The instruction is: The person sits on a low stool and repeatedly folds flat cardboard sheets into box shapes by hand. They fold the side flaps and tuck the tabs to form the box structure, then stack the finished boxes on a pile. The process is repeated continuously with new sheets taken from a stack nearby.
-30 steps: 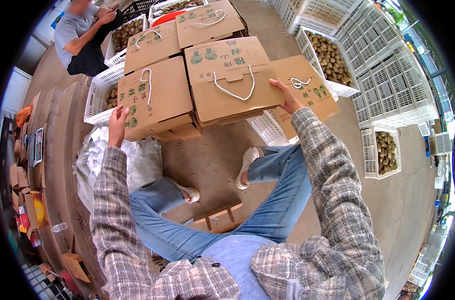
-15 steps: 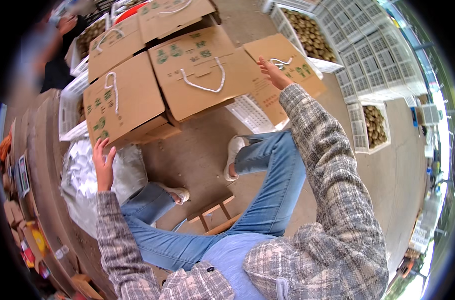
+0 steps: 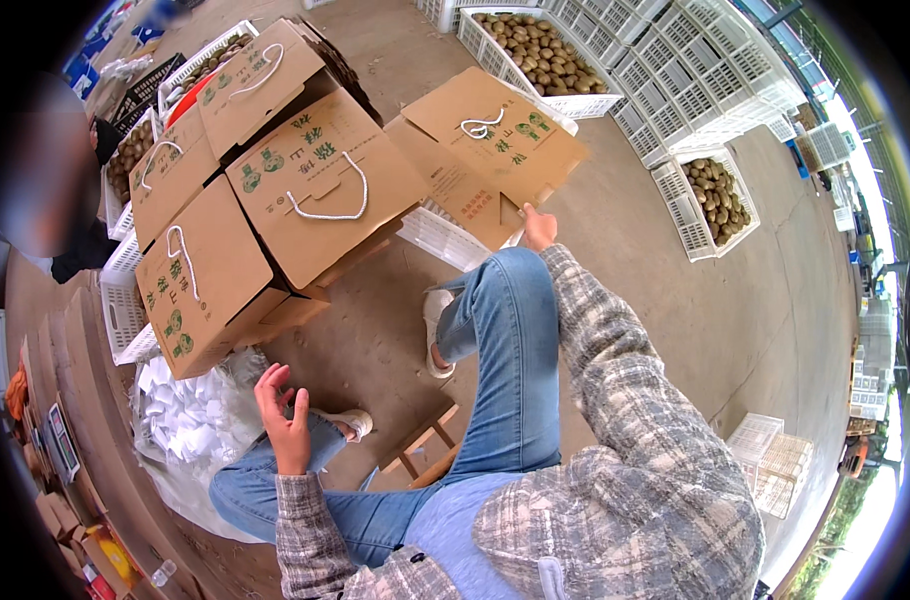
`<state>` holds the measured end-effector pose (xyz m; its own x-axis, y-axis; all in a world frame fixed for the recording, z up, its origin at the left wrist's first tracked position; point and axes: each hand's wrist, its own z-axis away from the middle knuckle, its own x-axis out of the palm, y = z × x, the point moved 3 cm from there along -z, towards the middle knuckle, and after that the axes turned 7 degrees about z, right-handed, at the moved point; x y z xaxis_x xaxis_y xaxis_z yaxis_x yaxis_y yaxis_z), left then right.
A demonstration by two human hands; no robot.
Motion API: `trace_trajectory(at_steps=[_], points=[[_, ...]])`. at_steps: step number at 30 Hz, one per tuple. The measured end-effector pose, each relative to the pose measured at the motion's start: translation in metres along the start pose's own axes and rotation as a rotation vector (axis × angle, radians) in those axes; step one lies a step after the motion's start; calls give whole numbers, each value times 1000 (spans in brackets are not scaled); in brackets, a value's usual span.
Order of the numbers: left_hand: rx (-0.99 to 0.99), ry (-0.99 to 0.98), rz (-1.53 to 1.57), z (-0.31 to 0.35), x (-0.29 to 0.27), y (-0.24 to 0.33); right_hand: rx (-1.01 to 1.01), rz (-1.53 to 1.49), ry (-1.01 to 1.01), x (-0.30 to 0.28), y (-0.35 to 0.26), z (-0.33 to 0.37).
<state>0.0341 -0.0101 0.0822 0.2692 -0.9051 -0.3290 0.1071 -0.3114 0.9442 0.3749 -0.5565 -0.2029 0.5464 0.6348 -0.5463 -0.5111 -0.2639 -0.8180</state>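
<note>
My right hand (image 3: pixel 540 228) is closed on the near corner of a brown cardboard box (image 3: pixel 515 140) with a white rope handle, which lies folded over a white crate at the right. Above my left knee, my left hand (image 3: pixel 283 412) is raised with its fingers apart and holds nothing. In front of it stands a cardboard box (image 3: pixel 210 275) with a rope handle and green print. A larger handled box (image 3: pixel 310 190) leans against that one on its right. Two more handled boxes, a near one (image 3: pixel 170 165) and a far one (image 3: pixel 260 75), stand behind.
White crates of brown, kiwifruit-like fruit stand at the far right (image 3: pixel 545 55) and the right (image 3: pixel 715 195), beside stacked white crates (image 3: pixel 685 75). A bag of white padding (image 3: pixel 195 410) sits by my left leg. Another person (image 3: pixel 50 180), blurred, is at the left.
My right hand has moved down from over the right box to its near corner and closed on it. My left hand has come away from the left box, towards my lap. The view has shifted right.
</note>
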Motion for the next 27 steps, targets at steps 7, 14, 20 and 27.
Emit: trace_trajectory(at_steps=[7,14,20,27], points=[[-3,52,107,19,-5,2,68,-337,-77,1,-38,-14],[-52,82,64,40,-18,-7,149,-129,-333,-6,-88,37],[-43,52,118,39,0,2,-17,140,-318,-9,-90,58],[-8,-30,139,32,9,19,-45,-334,6,-44,-117,24]])
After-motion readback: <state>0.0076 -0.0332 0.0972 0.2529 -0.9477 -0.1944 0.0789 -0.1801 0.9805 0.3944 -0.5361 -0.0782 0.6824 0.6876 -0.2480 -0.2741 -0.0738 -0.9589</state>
